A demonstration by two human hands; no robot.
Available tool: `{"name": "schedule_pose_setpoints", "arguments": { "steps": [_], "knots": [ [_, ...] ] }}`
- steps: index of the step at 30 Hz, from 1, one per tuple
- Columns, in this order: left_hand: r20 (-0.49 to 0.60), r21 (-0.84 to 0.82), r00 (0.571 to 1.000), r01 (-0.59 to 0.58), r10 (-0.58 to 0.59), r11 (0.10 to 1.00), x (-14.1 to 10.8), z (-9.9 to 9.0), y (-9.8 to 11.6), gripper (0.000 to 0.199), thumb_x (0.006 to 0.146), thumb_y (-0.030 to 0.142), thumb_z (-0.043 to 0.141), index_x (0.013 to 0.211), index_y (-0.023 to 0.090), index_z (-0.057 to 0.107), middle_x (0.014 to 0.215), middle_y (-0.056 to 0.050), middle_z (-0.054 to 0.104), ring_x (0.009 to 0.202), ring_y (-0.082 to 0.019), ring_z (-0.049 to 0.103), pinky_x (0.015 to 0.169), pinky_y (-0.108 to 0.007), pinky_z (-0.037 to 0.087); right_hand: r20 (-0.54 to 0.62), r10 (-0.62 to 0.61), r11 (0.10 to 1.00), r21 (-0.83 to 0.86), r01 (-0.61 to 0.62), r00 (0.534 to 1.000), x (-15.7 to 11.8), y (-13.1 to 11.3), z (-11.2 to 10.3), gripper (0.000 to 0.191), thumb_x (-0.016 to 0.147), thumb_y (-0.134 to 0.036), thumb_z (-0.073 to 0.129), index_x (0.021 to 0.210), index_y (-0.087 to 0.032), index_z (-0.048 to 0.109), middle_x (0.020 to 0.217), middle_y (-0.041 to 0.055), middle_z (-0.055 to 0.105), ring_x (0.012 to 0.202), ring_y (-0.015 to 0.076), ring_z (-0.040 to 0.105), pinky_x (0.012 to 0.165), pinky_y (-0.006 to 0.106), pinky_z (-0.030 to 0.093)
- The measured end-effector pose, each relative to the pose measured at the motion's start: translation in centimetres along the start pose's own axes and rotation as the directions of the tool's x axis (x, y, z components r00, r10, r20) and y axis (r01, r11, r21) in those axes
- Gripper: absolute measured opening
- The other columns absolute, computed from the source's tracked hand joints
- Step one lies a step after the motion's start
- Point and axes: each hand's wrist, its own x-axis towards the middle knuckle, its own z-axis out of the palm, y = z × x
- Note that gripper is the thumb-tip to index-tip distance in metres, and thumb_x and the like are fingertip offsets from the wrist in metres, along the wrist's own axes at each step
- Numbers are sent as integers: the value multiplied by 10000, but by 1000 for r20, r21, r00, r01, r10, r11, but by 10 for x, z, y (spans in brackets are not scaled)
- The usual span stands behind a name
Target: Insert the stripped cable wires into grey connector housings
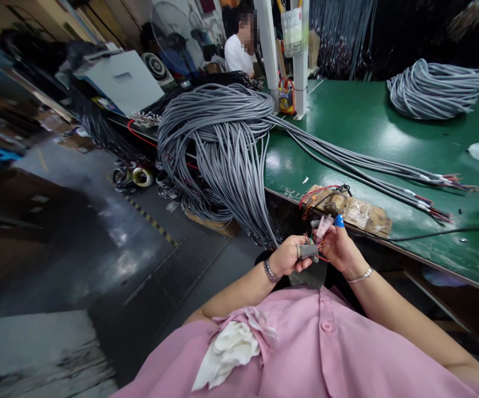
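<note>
In front of my body, my left hand (289,255) is closed around a grey cable end (308,251), with thin coloured wires fanning out of it. My right hand (345,251) meets it from the other side, its fingers pinched at the wires; a blue cover sits on one fingertip. A pale pinkish, translucent piece (324,226) stands up between the two hands; its kind is unclear. Just beyond them, a tape-wrapped block (359,213) lies at the bench edge with red and black leads on it.
A large heap of grey cables (226,138) hangs over the edge of the green bench (347,116). Stripped cable ends (442,182) reach right. A coiled bundle (433,91) lies farther back. A person (239,52) sits beyond the white post (269,50).
</note>
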Motion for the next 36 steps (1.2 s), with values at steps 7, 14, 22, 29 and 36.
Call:
{"name": "schedule_pose_setpoints", "arguments": {
  "steps": [7,14,22,29,36],
  "knots": [
    [-139,35,986,-86,90,996,-15,16,-8,383,745,479,638,696,104,582,484,-10,539,313,-61,411,318,-184,245,48,3,999,48,-6,999,-8,-4,-1,366,818,-558,582,884,-204,649,851,38,621,649,112,535,588,233,458],
    [-244,-107,963,-148,118,983,-9,25,-7,340,734,439,647,720,115,545,483,5,529,305,-58,387,312,-178,234,-24,-47,996,69,49,999,-4,0,2,358,795,-527,633,842,-172,649,741,23,591,578,97,511,499,209,446],
    [-267,-137,960,-126,86,982,-8,30,-6,293,734,390,643,719,120,529,476,3,534,301,-61,389,305,-172,240,-38,-33,991,131,38,999,-3,-2,-2,323,761,-480,696,860,-174,672,780,29,627,655,113,554,525,205,472],
    [-276,-116,960,-89,54,989,-4,32,-7,283,731,378,641,702,122,522,462,2,522,295,-64,383,296,-172,230,-62,-45,988,146,54,997,-2,1,-2,322,754,-464,709,863,-162,688,759,27,638,646,115,549,570,228,477],
    [-272,-109,959,-113,79,988,-7,28,-12,270,752,372,630,735,116,545,485,-3,542,299,-67,396,296,-173,226,-19,-17,980,196,20,1000,-3,2,-6,374,774,-548,648,890,-193,675,781,15,627,654,115,554,553,228,467]
  ]
}}
